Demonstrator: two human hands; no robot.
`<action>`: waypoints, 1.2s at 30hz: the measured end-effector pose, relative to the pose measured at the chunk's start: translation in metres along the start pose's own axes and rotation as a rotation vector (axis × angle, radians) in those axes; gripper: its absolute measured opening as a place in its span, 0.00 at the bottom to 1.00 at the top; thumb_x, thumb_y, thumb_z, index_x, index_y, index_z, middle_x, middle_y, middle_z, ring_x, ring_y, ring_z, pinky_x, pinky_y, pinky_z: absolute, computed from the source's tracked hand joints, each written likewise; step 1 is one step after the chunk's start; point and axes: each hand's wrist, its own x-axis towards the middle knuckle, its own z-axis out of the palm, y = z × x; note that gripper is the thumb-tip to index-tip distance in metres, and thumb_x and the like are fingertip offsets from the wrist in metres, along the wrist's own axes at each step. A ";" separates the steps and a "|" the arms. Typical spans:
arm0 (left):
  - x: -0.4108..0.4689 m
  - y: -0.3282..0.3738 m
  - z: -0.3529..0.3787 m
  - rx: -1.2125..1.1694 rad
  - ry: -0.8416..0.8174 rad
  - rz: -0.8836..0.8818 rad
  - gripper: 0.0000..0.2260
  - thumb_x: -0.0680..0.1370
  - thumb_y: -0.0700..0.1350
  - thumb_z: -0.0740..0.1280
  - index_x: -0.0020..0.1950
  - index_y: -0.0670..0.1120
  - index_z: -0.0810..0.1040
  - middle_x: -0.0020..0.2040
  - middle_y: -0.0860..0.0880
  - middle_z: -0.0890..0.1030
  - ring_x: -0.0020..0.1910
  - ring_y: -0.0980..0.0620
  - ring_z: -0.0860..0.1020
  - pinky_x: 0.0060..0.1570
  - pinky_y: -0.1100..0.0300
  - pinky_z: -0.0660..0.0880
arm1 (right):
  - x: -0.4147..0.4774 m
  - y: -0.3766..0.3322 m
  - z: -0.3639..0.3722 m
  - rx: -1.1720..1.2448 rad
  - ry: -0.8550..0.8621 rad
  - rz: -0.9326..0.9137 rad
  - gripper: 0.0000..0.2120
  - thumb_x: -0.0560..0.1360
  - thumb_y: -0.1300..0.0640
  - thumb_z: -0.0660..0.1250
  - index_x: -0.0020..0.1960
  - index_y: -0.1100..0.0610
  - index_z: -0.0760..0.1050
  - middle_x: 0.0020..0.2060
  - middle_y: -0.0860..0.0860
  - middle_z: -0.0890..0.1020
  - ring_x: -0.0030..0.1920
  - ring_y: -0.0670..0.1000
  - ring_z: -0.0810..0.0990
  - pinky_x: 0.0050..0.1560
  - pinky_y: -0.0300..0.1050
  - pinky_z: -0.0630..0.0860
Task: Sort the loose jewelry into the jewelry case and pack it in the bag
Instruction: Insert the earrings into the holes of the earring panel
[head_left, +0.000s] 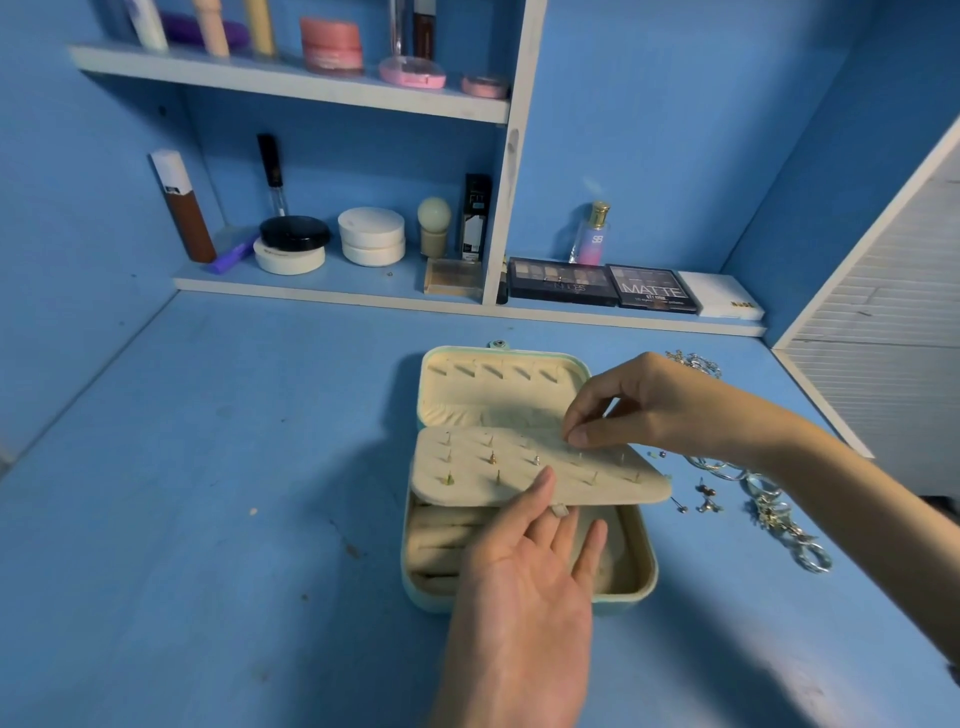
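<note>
the jewelry case (647, 564) was laid open on the table (208, 467). its flap (613, 486) was propped up by the flat, open left hand (524, 582) so that an earring, likely pinched in the right hand (639, 410) but too small to see, could be pushed in. loose jewelry (769, 512) was left beside it.

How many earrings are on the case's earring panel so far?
3: a greenish stud front left, a gold stud mid-panel, a silver stud beside it. The right hand may hide another.
</note>
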 end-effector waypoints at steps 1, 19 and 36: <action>0.000 0.001 -0.001 0.012 -0.009 -0.007 0.15 0.64 0.35 0.74 0.48 0.46 0.85 0.56 0.47 0.83 0.67 0.49 0.72 0.62 0.50 0.69 | 0.000 0.000 0.000 -0.015 -0.001 -0.003 0.02 0.71 0.58 0.73 0.41 0.52 0.83 0.37 0.46 0.84 0.37 0.41 0.78 0.43 0.33 0.74; 0.000 0.002 0.004 -0.031 0.017 0.002 0.10 0.64 0.39 0.67 0.40 0.46 0.86 0.53 0.45 0.84 0.65 0.49 0.74 0.65 0.50 0.66 | 0.013 -0.021 -0.006 -0.316 -0.160 -0.043 0.07 0.71 0.61 0.69 0.39 0.50 0.80 0.34 0.43 0.81 0.35 0.40 0.75 0.40 0.32 0.72; 0.002 0.000 -0.008 -0.008 -0.096 0.024 0.32 0.41 0.42 0.84 0.45 0.47 0.87 0.55 0.48 0.83 0.65 0.52 0.73 0.59 0.53 0.70 | 0.001 0.002 -0.012 0.007 -0.135 0.005 0.06 0.75 0.63 0.67 0.47 0.54 0.81 0.40 0.51 0.83 0.40 0.44 0.78 0.46 0.34 0.73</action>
